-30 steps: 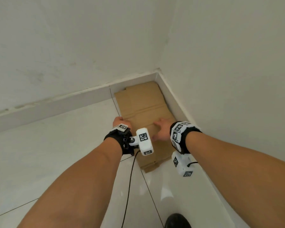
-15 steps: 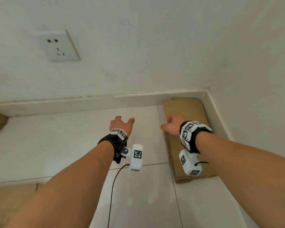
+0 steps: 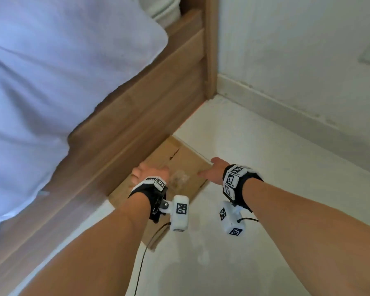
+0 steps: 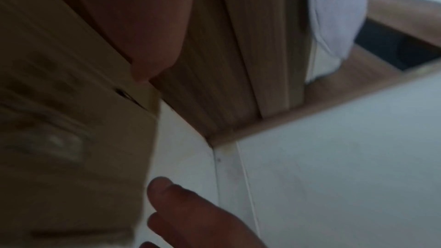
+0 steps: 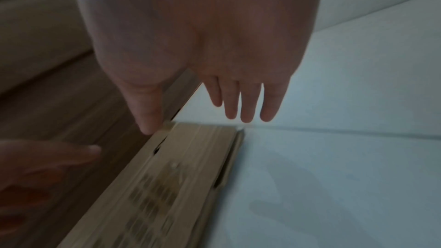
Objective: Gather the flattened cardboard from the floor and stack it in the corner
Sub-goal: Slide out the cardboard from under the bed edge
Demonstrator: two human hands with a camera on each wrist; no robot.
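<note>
A flattened brown cardboard (image 3: pixel 181 164) lies on the white floor tight against the wooden bed frame; the right wrist view shows its far corner (image 5: pixel 190 157). My left hand (image 3: pixel 150 173) hangs over the cardboard's left side next to the frame, fingers stretched out and holding nothing. My right hand (image 3: pixel 212 170) is at the cardboard's right edge; in the right wrist view its straight fingers (image 5: pixel 238 105) hover just above the far corner. Whether either hand touches the cardboard I cannot tell. The left wrist view is dim and shows the cardboard (image 4: pixel 71 139) beside the frame.
The wooden bed frame (image 3: pixel 137 116) with pale bedding (image 3: pixel 51 82) fills the left. A white wall with skirting (image 3: pixel 286 112) runs along the right. White floor tiles (image 3: pixel 244 253) spread below my arms. A black cable (image 3: pixel 145 248) trails from my left wrist.
The view has swung left from the corner stack to the bed. Both hands have left the stacked cardboard and now reach over another piece by the bed frame.
</note>
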